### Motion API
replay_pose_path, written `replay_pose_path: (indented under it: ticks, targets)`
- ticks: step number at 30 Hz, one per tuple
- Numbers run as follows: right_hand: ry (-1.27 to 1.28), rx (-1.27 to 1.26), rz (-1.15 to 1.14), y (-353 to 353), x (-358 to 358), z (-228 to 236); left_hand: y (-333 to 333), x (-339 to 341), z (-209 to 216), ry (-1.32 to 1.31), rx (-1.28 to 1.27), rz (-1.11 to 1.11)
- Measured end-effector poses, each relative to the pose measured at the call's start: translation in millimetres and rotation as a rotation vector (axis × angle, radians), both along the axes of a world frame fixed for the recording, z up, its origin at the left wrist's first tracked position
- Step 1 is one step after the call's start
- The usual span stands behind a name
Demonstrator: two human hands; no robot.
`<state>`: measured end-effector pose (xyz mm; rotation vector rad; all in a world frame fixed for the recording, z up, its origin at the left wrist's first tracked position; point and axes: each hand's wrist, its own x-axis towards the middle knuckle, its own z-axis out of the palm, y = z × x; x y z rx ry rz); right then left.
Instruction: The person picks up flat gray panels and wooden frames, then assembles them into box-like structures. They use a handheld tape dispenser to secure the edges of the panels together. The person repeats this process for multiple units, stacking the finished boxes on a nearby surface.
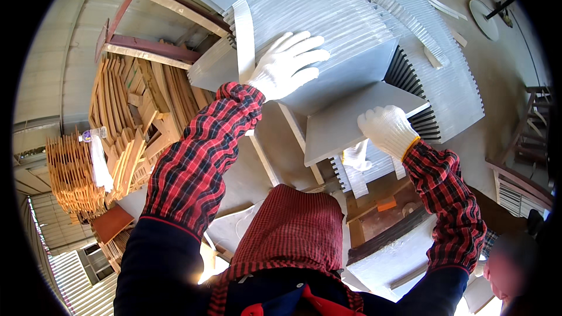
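Note:
My left hand (288,65), in a white knit glove, lies with its fingers spread over the edges of a large stack of grey panels (345,14). A pale strip (244,38) stands beside its wrist. My right hand (386,130), gloved too, is closed on the near right edge of a flat grey panel (345,114). That panel is tilted out from the stack, and my fingers are partly hidden by the glove's angle. Below it shows a white glove (356,157) at some lower grey strips; whether a hand is in it I cannot tell.
Wooden frame parts (140,111) are piled at the left, with a white cloth (100,164) hanging there. Pale battens (266,160) lie beneath the panels. A dark wooden rack (524,140) stands at the right. Another person's blurred form (515,263) is at the lower right.

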<state>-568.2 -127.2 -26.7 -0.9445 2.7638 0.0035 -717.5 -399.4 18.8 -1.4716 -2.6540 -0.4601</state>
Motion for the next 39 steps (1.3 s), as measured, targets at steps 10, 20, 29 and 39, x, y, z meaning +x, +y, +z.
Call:
replay_pose_path:
  ticks: [10, 20, 29, 39]
  targets:
    - [-0.155, 0.141, 0.149, -54, 32, 113, -2, 6, 1, 0.049, -0.023, 0.077]
    - [-0.551, -0.6, -0.933, -55, 208, 186, -190, 237, -14, -1.18, 0.67, 0.779]
    - [-0.374, -1.373, -1.444, -151, 441, 135, -143, 502, -109, -1.973, 1.126, 0.909]
    - [0.142, -1.392, -2.011, -202, 674, 69, -136, 586, -78, -1.769, 0.684, 0.612]
